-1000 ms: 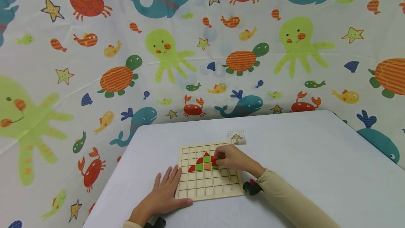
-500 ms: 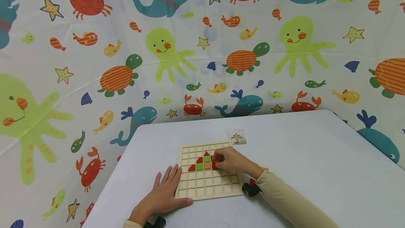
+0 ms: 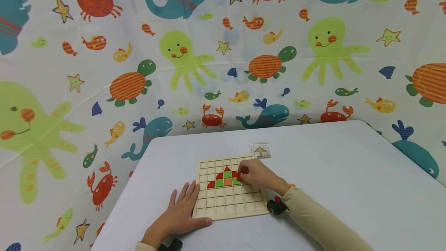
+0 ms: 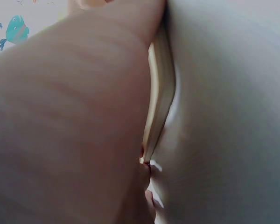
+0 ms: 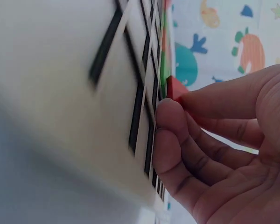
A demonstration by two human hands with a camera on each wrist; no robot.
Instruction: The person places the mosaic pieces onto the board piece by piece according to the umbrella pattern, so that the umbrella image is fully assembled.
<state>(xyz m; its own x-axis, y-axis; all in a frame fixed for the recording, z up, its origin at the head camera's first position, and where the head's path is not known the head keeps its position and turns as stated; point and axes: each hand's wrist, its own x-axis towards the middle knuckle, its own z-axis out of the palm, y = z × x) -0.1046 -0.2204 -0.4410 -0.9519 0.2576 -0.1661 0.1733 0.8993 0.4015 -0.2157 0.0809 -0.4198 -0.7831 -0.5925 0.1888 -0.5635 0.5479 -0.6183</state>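
Observation:
A wooden grid board [image 3: 230, 206] lies on the table, with a pattern of flat red, green and orange pieces set in its upper middle cells. My left hand [image 3: 179, 212] rests at the board's left edge, fingers straight and thumb along the front edge. Between thumb and fingers, my right hand [image 3: 259, 174] pinches a red piece [image 5: 176, 89] close over the board, beside a green piece [image 3: 236, 181] at the pattern's right end. The fingers partly hide the red piece's shape. Left of it are an orange square [image 3: 228, 182] and a red triangle [image 3: 227, 168].
A small card [image 3: 260, 150] with a printed coloured grid pattern lies just behind the board's far right corner. Near the right wrist, an orange piece [image 3: 292, 185] is mostly hidden by the arm. A patterned cloth [image 3: 216, 61] hangs behind the white table [image 3: 331, 158].
My right hand dipped slightly left with the red piece, covering the right green piece, then moved back to the right, so that the green shows again. The left hand has stayed still.

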